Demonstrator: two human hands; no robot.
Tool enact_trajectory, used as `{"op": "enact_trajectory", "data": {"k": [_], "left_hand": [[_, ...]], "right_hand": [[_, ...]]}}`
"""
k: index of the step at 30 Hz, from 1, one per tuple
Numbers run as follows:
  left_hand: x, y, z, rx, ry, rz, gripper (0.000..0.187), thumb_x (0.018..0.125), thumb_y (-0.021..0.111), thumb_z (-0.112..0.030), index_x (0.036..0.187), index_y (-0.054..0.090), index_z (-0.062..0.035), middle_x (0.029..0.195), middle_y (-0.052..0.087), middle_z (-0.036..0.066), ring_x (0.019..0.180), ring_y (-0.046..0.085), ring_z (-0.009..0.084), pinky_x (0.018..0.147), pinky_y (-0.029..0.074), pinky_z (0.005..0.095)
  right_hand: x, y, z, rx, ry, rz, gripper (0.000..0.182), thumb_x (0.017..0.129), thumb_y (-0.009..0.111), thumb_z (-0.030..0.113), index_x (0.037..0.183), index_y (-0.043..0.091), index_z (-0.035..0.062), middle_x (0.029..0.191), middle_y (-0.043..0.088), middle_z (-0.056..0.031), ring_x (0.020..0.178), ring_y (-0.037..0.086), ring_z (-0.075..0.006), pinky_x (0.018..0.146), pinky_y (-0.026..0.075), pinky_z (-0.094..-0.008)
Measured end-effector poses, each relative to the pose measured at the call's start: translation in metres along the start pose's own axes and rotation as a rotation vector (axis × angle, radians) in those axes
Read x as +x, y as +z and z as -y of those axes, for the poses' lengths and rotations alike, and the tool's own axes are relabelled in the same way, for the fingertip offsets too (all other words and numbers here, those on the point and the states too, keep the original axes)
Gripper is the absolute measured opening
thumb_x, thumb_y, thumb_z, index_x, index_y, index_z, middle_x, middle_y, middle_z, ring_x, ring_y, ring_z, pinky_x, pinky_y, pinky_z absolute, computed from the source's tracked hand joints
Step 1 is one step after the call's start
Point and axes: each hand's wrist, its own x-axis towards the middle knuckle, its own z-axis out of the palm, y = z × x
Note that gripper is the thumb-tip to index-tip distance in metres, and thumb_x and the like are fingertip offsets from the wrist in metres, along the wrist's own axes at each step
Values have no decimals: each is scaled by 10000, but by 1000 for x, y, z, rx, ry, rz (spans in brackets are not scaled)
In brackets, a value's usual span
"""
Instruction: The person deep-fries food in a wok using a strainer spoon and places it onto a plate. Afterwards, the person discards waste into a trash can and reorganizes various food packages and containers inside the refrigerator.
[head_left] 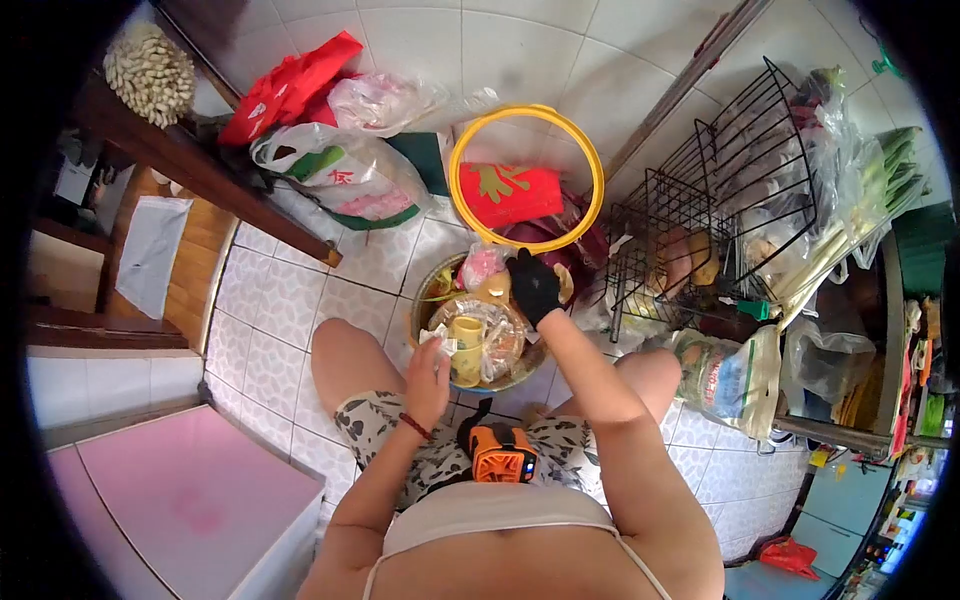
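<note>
A round basin (pixel 413 318) stands on the floor between my knees, holding plastic wrappings and other mixed items. Among them are a yellow patterned cup-like container (pixel 466 350) and a clear plastic container (pixel 507 340). My left hand (pixel 430 375), bare, is closed at the basin's near left rim on a crumpled white tissue (pixel 438 338). My right hand (pixel 535 287), in a black glove, is over the far right side with fingers curled; I cannot tell what is in them. Its fingertips come right up to a yellow ring (pixel 455 190), beside a pink-and-white plastic bag (pixel 484 264).
Behind the ring lies a red bag (pixel 515 195) against the tiled wall. Filled plastic bags (pixel 345 175) are at the upper left. A black wire rack (pixel 690 215) with vegetables stands on the right. A pink-topped cabinet (pixel 190 490) is at the lower left.
</note>
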Motion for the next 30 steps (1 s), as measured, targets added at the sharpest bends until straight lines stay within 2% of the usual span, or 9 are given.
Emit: {"op": "enact_trajectory", "data": {"k": [1, 4, 8, 11, 16, 25, 28, 30], "left_hand": [[0, -1, -1, 6, -3, 7, 375, 930, 474, -216, 1257, 484, -33, 1268, 502, 149, 1188, 458, 322, 1006, 341, 414], [0, 4, 6, 19, -18, 8, 387, 928, 476, -215, 1267, 469, -29, 1266, 504, 151, 1191, 454, 325, 997, 348, 411], [-2, 8, 9, 12, -7, -4, 388, 924, 485, -205, 1264, 467, -21, 1272, 499, 164, 1193, 452, 332, 1006, 348, 408], [-1, 14, 14, -18, -11, -5, 383, 923, 488, -194, 1261, 469, -14, 1276, 494, 175, 1196, 448, 339, 1021, 337, 413], [0, 11, 10, -48, -22, 2, 373, 928, 482, -186, 1255, 475, -6, 1273, 495, 187, 1194, 446, 350, 1027, 333, 415], [0, 2, 3, 2, -25, 24, 362, 950, 442, -185, 1257, 473, 4, 1270, 499, 191, 1187, 455, 350, 1036, 330, 407], [1, 0, 6, -132, -7, -19, 345, 947, 449, -164, 1246, 479, 5, 1252, 504, 200, 1166, 469, 356, 1030, 340, 395], [1, 4, 14, -121, -13, -58, 322, 933, 468, -123, 1230, 489, -2, 1225, 514, 197, 1126, 497, 348, 990, 385, 371]], "right_hand": [[-2, -4, 4, 39, 24, 110, 124, 785, 550, 118, 866, 638, 84, 920, 613, -147, 801, 624, -321, 692, 497, -416], [-6, -15, -3, 264, 77, 105, 152, 806, 530, 141, 904, 632, 86, 888, 636, -164, 803, 638, -322, 686, 507, -414], [2, -9, -23, 317, -104, 513, 221, 837, 547, 260, 927, 649, 85, 867, 658, -170, 814, 639, -342, 713, 511, -412], [8, -7, -24, 380, -195, 660, 222, 839, 552, 259, 929, 649, 81, 875, 656, -170, 822, 636, -341, 720, 508, -414], [25, 13, -7, 508, -215, 676, 224, 841, 560, 258, 932, 650, 75, 889, 652, -171, 835, 631, -341, 732, 503, -418], [43, 40, 7, 496, -150, 694, 228, 845, 573, 257, 939, 651, 64, 913, 645, -172, 858, 622, -339, 754, 494, -426], [45, 42, 7, 485, -150, 685, 230, 846, 578, 256, 941, 651, 60, 921, 643, -173, 866, 619, -339, 761, 491, -428], [40, 40, 5, 477, -153, 659, 231, 847, 581, 256, 942, 651, 57, 927, 641, -173, 871, 617, -339, 766, 489, -430]]}}
